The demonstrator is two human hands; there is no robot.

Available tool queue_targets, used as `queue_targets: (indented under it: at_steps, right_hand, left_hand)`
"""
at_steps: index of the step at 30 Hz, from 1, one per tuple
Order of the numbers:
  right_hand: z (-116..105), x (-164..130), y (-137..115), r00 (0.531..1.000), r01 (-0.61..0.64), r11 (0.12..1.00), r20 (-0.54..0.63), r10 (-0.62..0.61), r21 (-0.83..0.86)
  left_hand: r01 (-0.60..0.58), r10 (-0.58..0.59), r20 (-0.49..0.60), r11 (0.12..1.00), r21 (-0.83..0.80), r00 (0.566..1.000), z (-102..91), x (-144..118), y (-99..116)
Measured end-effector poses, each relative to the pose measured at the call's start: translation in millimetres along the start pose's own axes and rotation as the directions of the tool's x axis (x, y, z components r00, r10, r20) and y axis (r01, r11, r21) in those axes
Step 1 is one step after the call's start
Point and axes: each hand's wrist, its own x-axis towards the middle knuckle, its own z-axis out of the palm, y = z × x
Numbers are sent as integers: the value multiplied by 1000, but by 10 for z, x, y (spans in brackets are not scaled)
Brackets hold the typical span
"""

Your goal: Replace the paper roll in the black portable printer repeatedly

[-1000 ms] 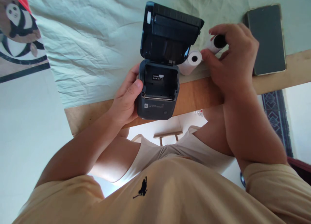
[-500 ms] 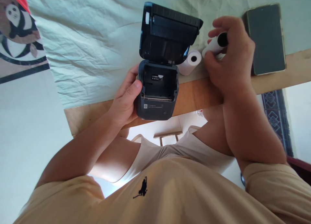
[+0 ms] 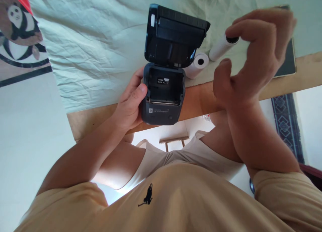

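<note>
Two hands are working at the tabletop's near edge, and the change is on the right: the right hand (image 3: 251, 54), which a moment ago was closed low around the long white roll (image 3: 221, 48), is now lifting up and away from it, fingers loosely curled, thumb and forefinger apart, holding nothing. That roll is lying on the cloth (image 3: 95, 50) near the right end of the near edge, its dark core end just under the raised forefinger, so it reads as just let go. A second, shorter paper roll (image 3: 198, 63) is sitting between it and the printer (image 3: 163, 91), just beside the printer's right flank, unmoved. The left hand (image 3: 130, 104) is keeping its grip on the printer's left side, thumb pressing the front corner, holding the body at the near edge. The printer's lid (image 3: 176, 34) is standing open, and the paper bay below it is showing only a small label, no roll inside. A phone (image 3: 286, 64) is lying near the right edge, mostly hidden behind the raised hand.
</note>
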Motion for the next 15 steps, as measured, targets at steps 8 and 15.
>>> queue_targets:
  at_steps: [8, 15]
  right_hand:
    - [213, -144, -105, 932, -173, 977, 341, 121, 128]
    - [264, -153, -49, 898, -304, 948, 362, 251, 95]
  left_hand:
    - [-5, 5, -16, 999, 37, 1000, -33, -9, -16]
    - [11, -11, -20, 999, 30, 1000, -26, -20, -3]
